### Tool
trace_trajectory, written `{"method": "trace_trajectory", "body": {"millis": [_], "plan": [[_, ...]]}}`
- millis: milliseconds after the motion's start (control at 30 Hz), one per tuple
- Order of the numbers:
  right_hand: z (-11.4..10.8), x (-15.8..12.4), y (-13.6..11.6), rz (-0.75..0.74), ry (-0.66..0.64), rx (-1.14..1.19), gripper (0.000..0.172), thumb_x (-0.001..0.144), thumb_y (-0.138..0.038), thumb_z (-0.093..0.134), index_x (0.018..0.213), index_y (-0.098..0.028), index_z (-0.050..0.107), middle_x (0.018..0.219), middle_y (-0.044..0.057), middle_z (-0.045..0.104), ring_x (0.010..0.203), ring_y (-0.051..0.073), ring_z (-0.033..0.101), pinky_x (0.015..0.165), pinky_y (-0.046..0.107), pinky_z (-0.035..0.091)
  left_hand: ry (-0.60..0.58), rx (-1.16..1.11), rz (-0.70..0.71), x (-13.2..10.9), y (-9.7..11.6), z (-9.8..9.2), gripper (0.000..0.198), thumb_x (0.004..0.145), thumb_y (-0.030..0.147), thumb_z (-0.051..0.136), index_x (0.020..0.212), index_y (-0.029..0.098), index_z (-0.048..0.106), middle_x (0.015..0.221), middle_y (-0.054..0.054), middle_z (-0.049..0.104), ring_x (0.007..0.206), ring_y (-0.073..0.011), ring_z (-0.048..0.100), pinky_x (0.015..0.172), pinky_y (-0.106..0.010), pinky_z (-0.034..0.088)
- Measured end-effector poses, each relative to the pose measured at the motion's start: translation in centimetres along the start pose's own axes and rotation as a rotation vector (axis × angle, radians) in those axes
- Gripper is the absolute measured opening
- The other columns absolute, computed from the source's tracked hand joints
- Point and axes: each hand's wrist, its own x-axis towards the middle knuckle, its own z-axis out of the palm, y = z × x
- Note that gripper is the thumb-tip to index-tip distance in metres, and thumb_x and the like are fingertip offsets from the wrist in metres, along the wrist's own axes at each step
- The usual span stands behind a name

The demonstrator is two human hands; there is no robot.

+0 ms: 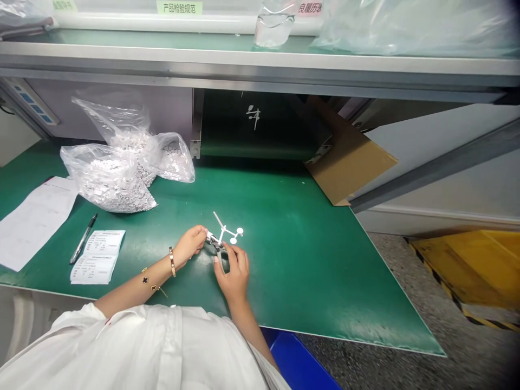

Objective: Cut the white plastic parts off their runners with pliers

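Note:
A branched white plastic piece (223,229) with small round discs at its right end stands out above my hands. My left hand (192,244) is closed in a pinch at the left end of the white plastic. In my right hand (234,271) are small pliers (219,253) with light handles, and their jaws touch the plastic between the two hands. Exactly where the jaws bite is too small to tell. A similar white branched piece (254,117) lies on the dark green belt at the back.
Clear bags of small white parts (114,184) stand at the back left. Nearby are a paper sheet (38,219), a pen (84,238) and printed slips (97,257). A cardboard piece (353,160) leans at the back right. A metal shelf (244,76) spans above the green table (317,260).

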Motion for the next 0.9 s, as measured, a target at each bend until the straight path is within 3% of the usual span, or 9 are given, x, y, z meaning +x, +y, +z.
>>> {"method": "trace_trajectory", "body": {"millis": [233,500,900], "plan": [[0.1,-0.1,0.3,-0.001,-0.026,0.021,0.038,0.084,-0.025,0.053,0.121,-0.020,0.052,0.101,0.009,0.055,0.093,0.021,0.052,0.081,0.038,0.045,-0.003,0.042,-0.015,0.3,-0.1,-0.2,0.014,0.081,0.029,0.045,0.073,0.019,0.040,0.050,0.010,0.026,0.039,-0.0045,0.021,0.038,-0.018,0.012],[0.2,0.0,0.1,-0.012,-0.052,-0.048,0.037,0.083,-0.025,0.054,0.120,-0.019,0.054,0.100,0.009,0.056,0.091,0.022,0.051,0.081,0.038,0.045,0.069,0.113,-0.030,0.5,-0.8,-0.3,0.014,0.082,0.028,0.041,0.072,0.020,0.039,0.048,0.009,0.027,0.038,-0.0065,0.023,0.039,-0.020,0.013],[0.5,-0.1,0.2,-0.030,-0.100,-0.039,0.034,0.083,-0.025,0.052,0.116,-0.019,0.057,0.097,0.009,0.057,0.088,0.020,0.052,0.079,0.037,0.046,0.272,0.540,0.211,0.5,-1.6,-0.2,0.023,0.087,0.027,0.034,0.065,0.021,0.039,0.056,0.005,0.040,0.055,-0.0128,0.039,0.058,-0.025,0.030]]}}
